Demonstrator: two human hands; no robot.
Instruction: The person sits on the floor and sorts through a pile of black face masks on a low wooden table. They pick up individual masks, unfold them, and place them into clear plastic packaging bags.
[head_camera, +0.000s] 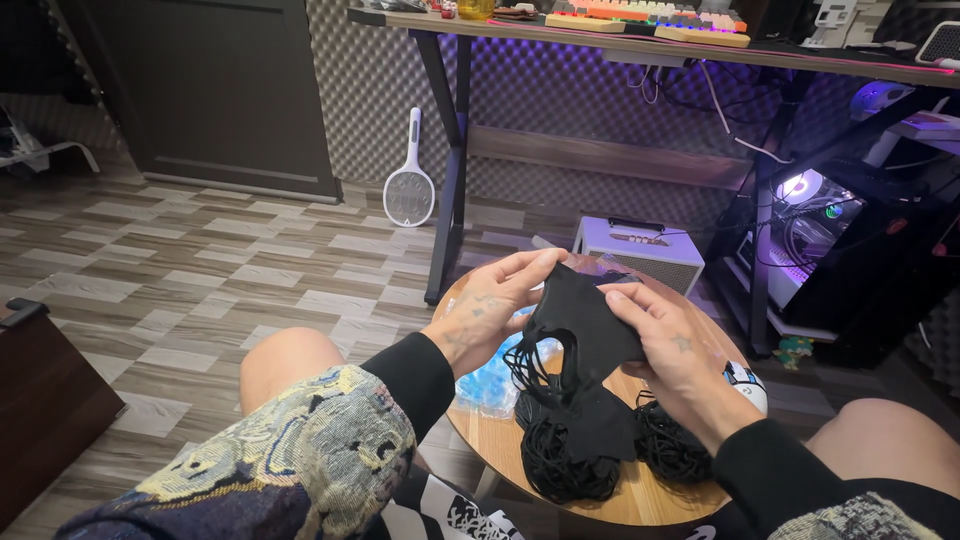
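Head view, steeply down, close over lap

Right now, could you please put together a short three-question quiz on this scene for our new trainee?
1. True or false: both hands, the left hand and the right hand, hold the black face mask.
2. What does the pile of black masks rest on? A) floor B) round wooden table C) desk
3. What white tool leans by the desk leg?

Key: 1 true; 2 B; 3 a racket-shaped swatter.
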